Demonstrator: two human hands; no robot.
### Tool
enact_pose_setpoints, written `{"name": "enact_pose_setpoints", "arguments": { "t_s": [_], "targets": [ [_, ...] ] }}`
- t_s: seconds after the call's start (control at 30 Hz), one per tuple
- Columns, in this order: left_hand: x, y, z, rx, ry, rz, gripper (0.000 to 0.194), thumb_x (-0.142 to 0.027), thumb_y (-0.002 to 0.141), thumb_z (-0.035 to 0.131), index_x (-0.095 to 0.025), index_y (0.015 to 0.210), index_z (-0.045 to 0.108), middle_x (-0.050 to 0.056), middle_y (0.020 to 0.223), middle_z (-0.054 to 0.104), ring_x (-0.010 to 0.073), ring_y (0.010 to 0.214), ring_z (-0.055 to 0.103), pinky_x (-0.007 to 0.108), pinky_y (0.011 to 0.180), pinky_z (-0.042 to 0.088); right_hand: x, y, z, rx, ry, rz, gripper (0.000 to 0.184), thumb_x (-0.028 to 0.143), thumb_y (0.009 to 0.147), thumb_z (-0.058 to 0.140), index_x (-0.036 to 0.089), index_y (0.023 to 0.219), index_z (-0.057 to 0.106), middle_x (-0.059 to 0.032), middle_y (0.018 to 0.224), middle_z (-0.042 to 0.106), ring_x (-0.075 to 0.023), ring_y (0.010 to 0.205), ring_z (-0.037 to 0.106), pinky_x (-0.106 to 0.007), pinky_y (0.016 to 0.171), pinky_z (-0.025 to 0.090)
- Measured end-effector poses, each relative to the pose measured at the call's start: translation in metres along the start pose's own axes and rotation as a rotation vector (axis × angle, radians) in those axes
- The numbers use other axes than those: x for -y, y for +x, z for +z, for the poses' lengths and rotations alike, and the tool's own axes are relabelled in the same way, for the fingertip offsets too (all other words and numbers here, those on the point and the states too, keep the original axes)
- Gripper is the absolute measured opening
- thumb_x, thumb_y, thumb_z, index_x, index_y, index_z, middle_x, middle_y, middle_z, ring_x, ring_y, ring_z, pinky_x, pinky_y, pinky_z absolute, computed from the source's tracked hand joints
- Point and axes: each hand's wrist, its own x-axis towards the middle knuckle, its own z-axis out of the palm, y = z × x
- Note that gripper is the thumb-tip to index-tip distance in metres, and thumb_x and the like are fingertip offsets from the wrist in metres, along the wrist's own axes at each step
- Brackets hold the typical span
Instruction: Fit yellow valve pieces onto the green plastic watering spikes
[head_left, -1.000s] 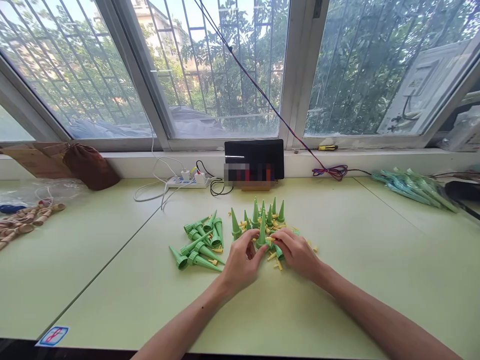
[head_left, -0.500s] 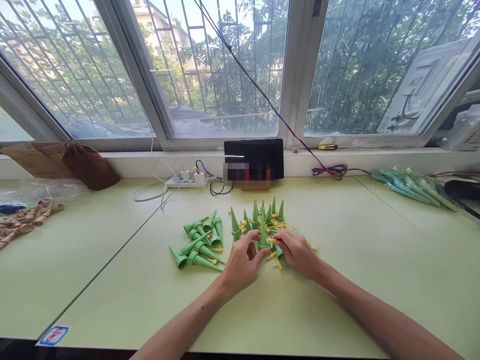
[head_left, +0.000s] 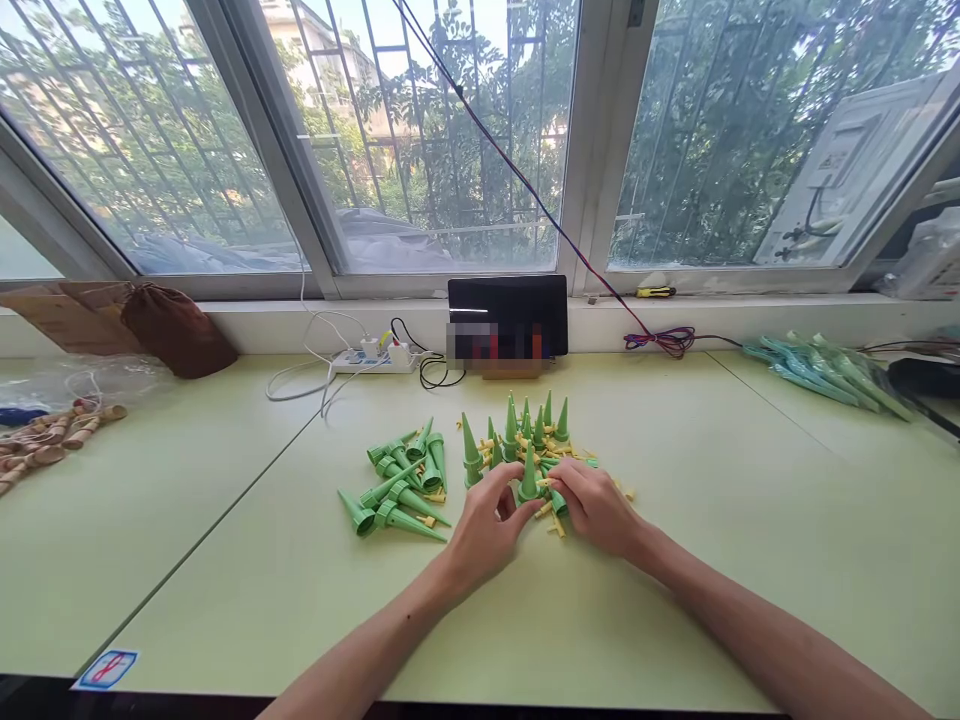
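Observation:
My left hand (head_left: 491, 515) is closed around the base of a green plant watering spike (head_left: 529, 474), its thumb in front and fingers behind. The spike points up, its tip appearing tilted along my line of sight. My right hand (head_left: 596, 502) pinches a small yellow valve (head_left: 545, 483) against the spike's right side, near the collar. Whether the valve is seated in the spike I cannot tell. Just behind my hands stand several upright green spikes (head_left: 511, 432) among scattered yellow valves (head_left: 556, 526). More green spikes (head_left: 409, 497) lie in a heap to the left.
A dark tablet (head_left: 507, 318) leans at the back of the pale table (head_left: 480, 640). To its left lies a white power strip (head_left: 375, 361) with cables. Wooden pieces (head_left: 60, 440) and a brown pouch (head_left: 176, 330) are at far left, blue-green plastic items (head_left: 821, 372) at far right.
The spike in my left hand has tipped, so its point now appears lower and the cone shorter. Both hands stay in nearly the same place, with their grips kept.

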Motion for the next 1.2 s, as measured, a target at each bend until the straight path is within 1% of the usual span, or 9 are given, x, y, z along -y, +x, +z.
{"name": "enact_pose_setpoints", "arguments": {
  "t_s": [0.2,0.37,0.57,0.63,0.7,0.83,0.97,1.07,1.2],
  "targets": [
    [-0.002,-0.001,0.0,0.008,0.012,0.056,0.022,-0.027,0.089,0.067,-0.021,0.107,0.057,-0.003,0.079,0.056,0.0087,0.057,0.047,0.02,0.055,0.042,0.001,0.0,0.0,0.026,-0.018,0.005,0.025,0.017,0.103,0.034,0.021,0.083,0.048,-0.001,0.07,0.053,-0.0156,0.059,0.045,-0.026,0.057,0.035],
    [-0.003,0.0,-0.001,0.064,0.007,0.126,0.013,-0.025,0.094,0.061,-0.021,0.106,0.058,0.003,0.099,0.059,0.0079,0.059,0.05,0.021,0.055,0.045,0.003,-0.001,0.002,0.046,-0.024,0.0,0.03,0.019,0.104,0.031,0.022,0.078,0.044,-0.0002,0.068,0.05,-0.0154,0.058,0.041,-0.028,0.055,0.032],
    [-0.005,0.0,-0.002,0.046,0.022,0.197,0.008,-0.021,0.096,0.058,-0.021,0.103,0.062,0.008,0.106,0.062,0.0155,0.082,0.061,0.025,0.067,0.053,0.005,-0.001,0.005,0.039,-0.03,-0.027,0.032,0.019,0.105,0.03,0.023,0.075,0.041,0.0002,0.066,0.049,-0.0155,0.058,0.041,-0.028,0.055,0.032],
    [-0.005,0.0,-0.001,0.043,0.014,0.168,0.01,-0.02,0.095,0.059,-0.021,0.105,0.061,0.008,0.108,0.062,0.0153,0.082,0.062,0.025,0.067,0.054,0.004,0.0,0.006,0.019,-0.028,-0.037,0.032,0.02,0.105,0.03,0.023,0.075,0.041,0.0001,0.066,0.048,-0.0157,0.058,0.041,-0.028,0.055,0.032],
    [-0.006,0.001,-0.001,0.039,-0.019,0.115,0.014,-0.021,0.094,0.06,-0.022,0.108,0.059,0.008,0.112,0.061,0.0126,0.076,0.062,0.023,0.062,0.054,0.002,0.0,0.005,-0.004,-0.03,-0.038,0.033,0.02,0.106,0.029,0.023,0.076,0.042,-0.0001,0.066,0.048,-0.0159,0.058,0.041,-0.028,0.055,0.032],
    [-0.011,0.005,-0.005,0.009,-0.097,0.032,0.031,-0.025,0.088,0.066,-0.022,0.117,0.054,0.007,0.114,0.06,0.0088,0.068,0.062,0.02,0.057,0.056,-0.001,-0.001,0.003,-0.045,-0.037,-0.014,0.032,0.022,0.107,0.03,0.022,0.079,0.046,-0.0006,0.068,0.049,-0.0159,0.059,0.043,-0.027,0.055,0.034],
    [-0.018,0.011,-0.011,0.05,-0.337,-0.11,0.033,-0.033,0.091,0.063,-0.022,0.119,0.051,0.008,0.116,0.058,0.0099,0.066,0.064,0.021,0.051,0.058,-0.002,-0.002,0.001,-0.078,-0.025,0.028,0.028,0.022,0.107,0.032,0.021,0.086,0.051,-0.0009,0.072,0.05,-0.0157,0.06,0.045,-0.027,0.057,0.036],
    [-0.019,0.014,-0.012,0.071,-0.516,-0.228,0.036,-0.044,0.092,0.061,-0.02,0.118,0.05,0.005,0.101,0.059,0.01,0.058,0.063,0.022,0.044,0.055,-0.002,-0.002,0.0,-0.087,-0.004,0.043,0.025,0.023,0.106,0.033,0.022,0.09,0.051,-0.001,0.073,0.051,-0.0158,0.06,0.046,-0.026,0.056,0.038],
    [-0.015,0.015,-0.009,0.158,-0.588,-0.306,0.045,-0.052,0.09,0.064,-0.018,0.116,0.05,-0.003,0.071,0.057,0.0102,0.044,0.057,0.022,0.039,0.047,-0.003,-0.002,0.002,-0.087,-0.005,0.038,0.021,0.023,0.106,0.035,0.022,0.094,0.052,-0.0016,0.075,0.052,-0.0166,0.061,0.048,-0.027,0.057,0.039]
  ]
}}
